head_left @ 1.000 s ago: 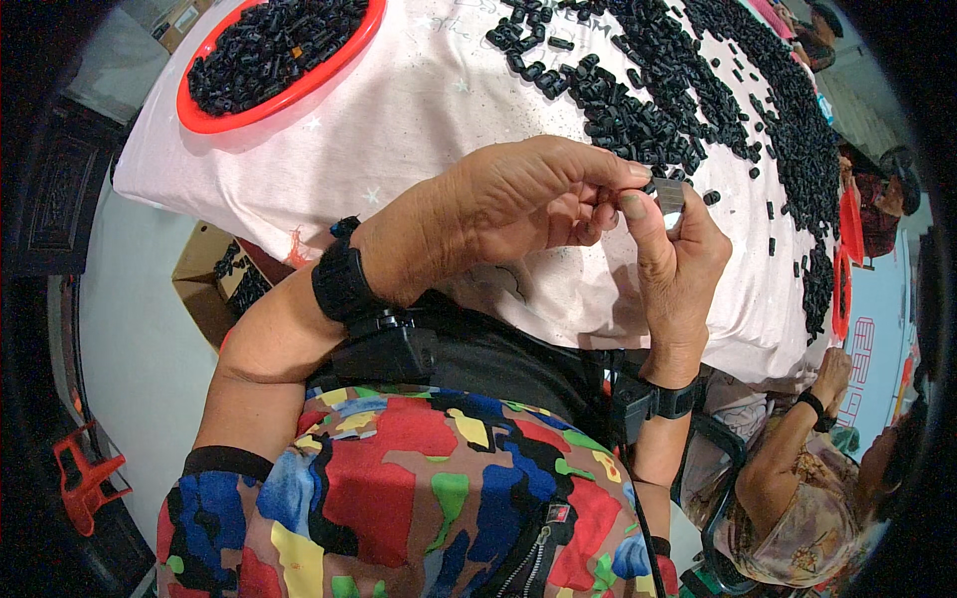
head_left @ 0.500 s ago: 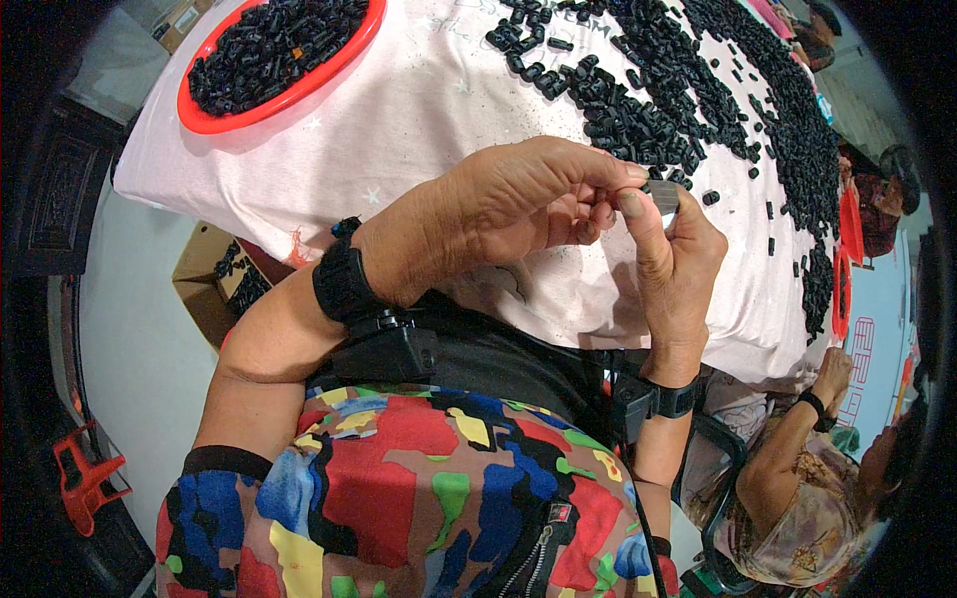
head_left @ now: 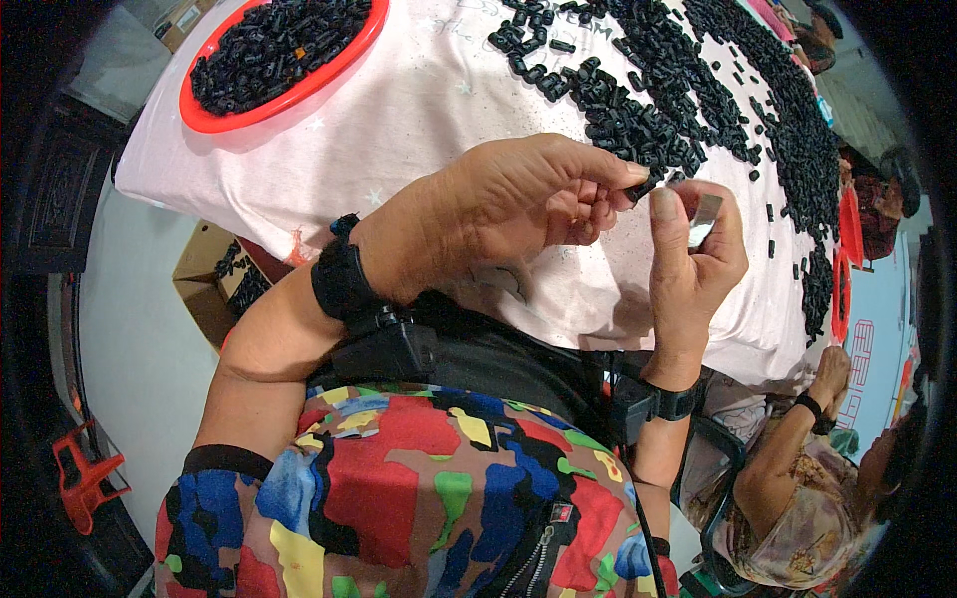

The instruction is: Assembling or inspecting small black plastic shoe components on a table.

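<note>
Between the 2 hands, near the worktop's [head_left: 419, 120] near edge, a small black part [head_left: 641, 186] is mostly hidden by the fingertips; its shape cannot be made out. Left hand [head_left: 518, 204] pinches it, fingers curled. Right hand [head_left: 693, 264], upright, grips a small grey metal piece [head_left: 705, 217] just right of it.

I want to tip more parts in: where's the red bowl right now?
In the head view the red bowl sits at the upper left on the pale cloth-covered table, full of small black parts, left of the loose pile and beyond the left hand.
</note>
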Demonstrator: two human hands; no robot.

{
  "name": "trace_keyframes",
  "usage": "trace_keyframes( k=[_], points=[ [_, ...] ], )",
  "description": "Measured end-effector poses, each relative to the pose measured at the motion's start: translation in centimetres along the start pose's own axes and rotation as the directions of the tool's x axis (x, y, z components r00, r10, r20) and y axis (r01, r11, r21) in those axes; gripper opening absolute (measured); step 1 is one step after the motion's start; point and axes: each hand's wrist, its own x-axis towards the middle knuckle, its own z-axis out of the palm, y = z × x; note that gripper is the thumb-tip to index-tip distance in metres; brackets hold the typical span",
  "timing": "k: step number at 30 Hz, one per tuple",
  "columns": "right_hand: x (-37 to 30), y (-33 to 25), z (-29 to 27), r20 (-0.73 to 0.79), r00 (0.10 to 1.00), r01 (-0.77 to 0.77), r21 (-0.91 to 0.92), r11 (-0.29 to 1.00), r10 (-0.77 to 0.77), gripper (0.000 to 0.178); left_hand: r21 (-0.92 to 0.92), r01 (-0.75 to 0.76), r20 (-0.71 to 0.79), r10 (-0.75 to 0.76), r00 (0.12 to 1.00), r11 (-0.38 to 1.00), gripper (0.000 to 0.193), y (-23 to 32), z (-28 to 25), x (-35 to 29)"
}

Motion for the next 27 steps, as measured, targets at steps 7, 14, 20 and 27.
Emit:
trace_keyframes(
  k=[7,14,20,27],
  points=[
    [0.2,0.2,0.4,0.024,0.999,0.023,0.246,0.969,-0.03,0.016,-0.012,0.024,-0.025,-0.024,0.999,1.0,0.019,0.3,0.2,-0.3],
    [0.1,-0.1,0.6,-0.094,0.984,-0.12,0.274,0.954,0.151,0.012,0.046,-0.223,0.062,0.22,0.974,0.974,0.027,0.4,0.5,0.0],
    [-0.2,-0.2,0.9,-0.103,0.994,-0.016,0.187,0.982,0.036,0.012,0.116,-0.266,0.016,0.266,0.964,0.957,0.03,0.2,0.8,-0.2],
    [-0.1,-0.7,0.7,-0.068,0.998,-0.014,0.1,0.995,0.021,0.014,0.188,-0.258,0.018,0.26,0.966,0.948,0.027,0.2,1.0,-0.2]
  ],
)
